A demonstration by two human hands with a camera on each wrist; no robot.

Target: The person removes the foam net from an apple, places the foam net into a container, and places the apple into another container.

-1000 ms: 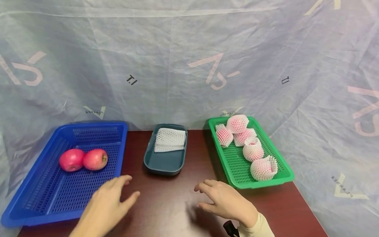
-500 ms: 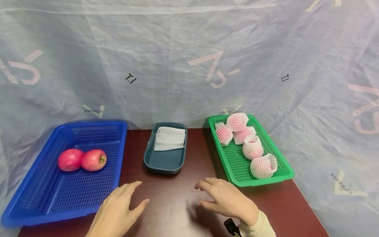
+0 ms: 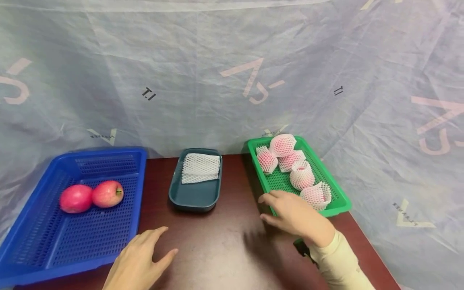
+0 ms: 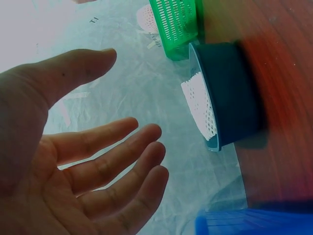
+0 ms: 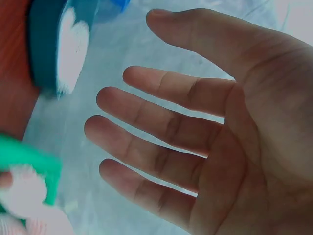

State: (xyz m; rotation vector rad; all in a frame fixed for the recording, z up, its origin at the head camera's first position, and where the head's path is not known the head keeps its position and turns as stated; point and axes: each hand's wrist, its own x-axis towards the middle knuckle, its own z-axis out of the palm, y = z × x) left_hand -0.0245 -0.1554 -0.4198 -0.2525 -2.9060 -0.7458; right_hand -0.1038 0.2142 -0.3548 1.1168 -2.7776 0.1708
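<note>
My left hand (image 3: 139,259) hovers over the table beside the blue basket's near right corner, fingers apart and holding nothing. Near the left front edge of the green basket (image 3: 344,207), my right hand (image 3: 293,213) is in the air, its palm bare in the right wrist view. Several apples in white foam net sleeves, such as one netted apple (image 3: 302,176), lie in the green basket. Two bare red apples, a left apple (image 3: 76,198) and a right apple (image 3: 108,194), sit side by side in the blue basket (image 3: 135,201). Flat white foam nets (image 3: 200,168) lie in a dark teal tray (image 3: 193,196).
A dark red-brown table (image 3: 217,241) carries both baskets and the tray, which stands between them. Behind it hangs a grey printed cloth (image 3: 181,80), which also runs along the right side. A small black object (image 3: 303,247) is at my right wrist.
My right hand has moved right and up toward the green basket. The left hand first shifted right, away from the blue basket, and then stayed nearly still. The head view has turned slightly right.
</note>
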